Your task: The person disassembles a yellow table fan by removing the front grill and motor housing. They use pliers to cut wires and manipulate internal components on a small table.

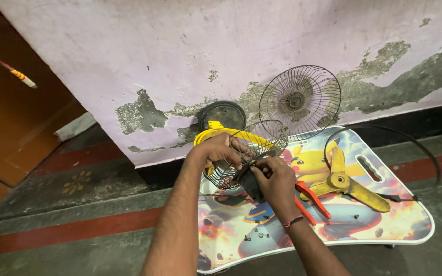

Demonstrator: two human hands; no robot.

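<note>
With both hands clamped on it, left hand (pixel 220 149) and right hand (pixel 276 180), the wire fan guard (pixel 254 137) could snag fingers or slip onto loose screws (pixel 254 236).

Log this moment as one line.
left hand: grips wire fan guard | right hand: on dark motor | red pliers: on tray

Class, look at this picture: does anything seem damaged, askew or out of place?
Yes. The fan is in pieces: the yellow blade lies loose on the small table, one wire guard leans against the wall, whose paint is peeling, and small screws lie scattered.
</note>
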